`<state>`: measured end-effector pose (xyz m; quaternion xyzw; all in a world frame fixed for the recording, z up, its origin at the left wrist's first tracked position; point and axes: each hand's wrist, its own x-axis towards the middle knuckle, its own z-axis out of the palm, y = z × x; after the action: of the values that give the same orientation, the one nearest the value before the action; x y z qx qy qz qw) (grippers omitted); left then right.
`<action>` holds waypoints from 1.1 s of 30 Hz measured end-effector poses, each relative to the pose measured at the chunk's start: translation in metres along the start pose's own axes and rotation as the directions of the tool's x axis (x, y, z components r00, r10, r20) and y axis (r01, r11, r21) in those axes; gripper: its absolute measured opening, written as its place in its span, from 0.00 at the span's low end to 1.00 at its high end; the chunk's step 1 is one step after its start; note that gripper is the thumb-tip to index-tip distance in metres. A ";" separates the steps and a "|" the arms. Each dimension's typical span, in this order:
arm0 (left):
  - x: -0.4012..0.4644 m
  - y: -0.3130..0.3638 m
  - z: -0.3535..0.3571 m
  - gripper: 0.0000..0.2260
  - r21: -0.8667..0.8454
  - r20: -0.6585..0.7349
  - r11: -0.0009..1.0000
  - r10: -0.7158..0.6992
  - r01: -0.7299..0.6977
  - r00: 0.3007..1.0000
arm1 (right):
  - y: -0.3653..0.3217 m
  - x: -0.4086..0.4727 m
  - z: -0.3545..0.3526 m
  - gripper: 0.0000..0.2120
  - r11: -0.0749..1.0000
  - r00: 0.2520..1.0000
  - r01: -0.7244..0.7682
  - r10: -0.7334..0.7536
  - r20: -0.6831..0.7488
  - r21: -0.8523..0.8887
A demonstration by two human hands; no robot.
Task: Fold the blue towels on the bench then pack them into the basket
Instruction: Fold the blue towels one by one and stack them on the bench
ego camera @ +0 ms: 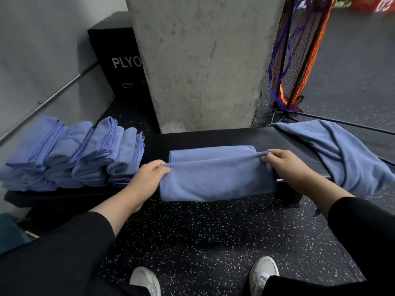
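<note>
A blue towel (pixel 215 178) lies partly folded across the middle of the black bench (pixel 192 138), its near half hanging over the front edge. My left hand (pixel 147 178) pinches the towel's left end at the fold. My right hand (pixel 286 165) pinches its right end. Several folded blue towels (pixel 72 154) stand in a row on the bench's left part. An unfolded blue towel (pixel 342 152) is draped over the bench's right end. No basket is in view.
A concrete pillar (pixel 203 60) rises right behind the bench. A black plyo box (pixel 119 60) stands at the back left. An orange and blue net (pixel 297 54) hangs at the right. My two white shoes (pixel 264 274) stand on the speckled rubber floor.
</note>
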<state>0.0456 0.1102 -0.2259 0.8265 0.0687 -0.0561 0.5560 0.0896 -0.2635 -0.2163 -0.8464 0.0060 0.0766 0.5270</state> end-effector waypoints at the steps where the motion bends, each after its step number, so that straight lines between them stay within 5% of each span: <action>1: 0.007 0.002 0.002 0.09 0.021 -0.018 1.000 -0.010 0.011 1.000 | 0.001 0.004 0.003 0.10 1.000 1.000 -0.003 0.003 -0.025 -0.015; 7: 0.063 0.012 0.020 0.08 0.234 -0.169 0.971 -0.007 0.047 0.986 | 0.007 0.047 0.022 0.12 0.979 0.978 -0.054 0.012 -0.206 -0.198; 12: 0.112 0.010 0.026 0.11 0.585 -0.121 0.809 0.027 0.050 0.992 | 0.011 0.083 0.032 0.14 0.909 0.961 -0.132 0.019 -0.275 -0.396; 18: 0.138 0.001 0.026 0.09 0.653 -0.224 0.748 0.046 0.115 0.974 | 0.017 0.108 0.038 0.13 0.839 0.946 -0.141 -0.041 -0.321 -0.525; 22: 0.128 -0.007 0.029 0.13 0.782 -0.166 0.623 0.253 -0.029 0.953 | 0.018 0.109 0.046 0.17 0.819 0.937 -0.118 -0.095 -0.336 -0.561; 26: 0.121 -0.007 0.041 0.18 0.787 0.061 0.495 0.530 -0.367 0.846 | 0.000 0.100 0.060 0.17 0.701 0.891 0.014 -0.332 -0.309 -0.713; 29: 0.117 -0.014 0.051 0.21 0.764 0.235 0.462 0.450 -0.450 0.861 | -0.008 0.087 0.085 0.16 0.712 0.925 0.140 -0.342 -0.166 -0.688; 33: 0.112 -0.031 0.057 0.25 0.794 0.344 0.447 0.229 -0.412 0.911 | 0.007 0.067 0.123 0.30 0.658 0.999 0.036 -0.018 0.032 -0.752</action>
<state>0.1497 0.0750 -0.2948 0.9791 -0.1782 -0.0530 0.0820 0.1404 -0.1523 -0.2845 -0.9876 -0.0447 0.0734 0.1311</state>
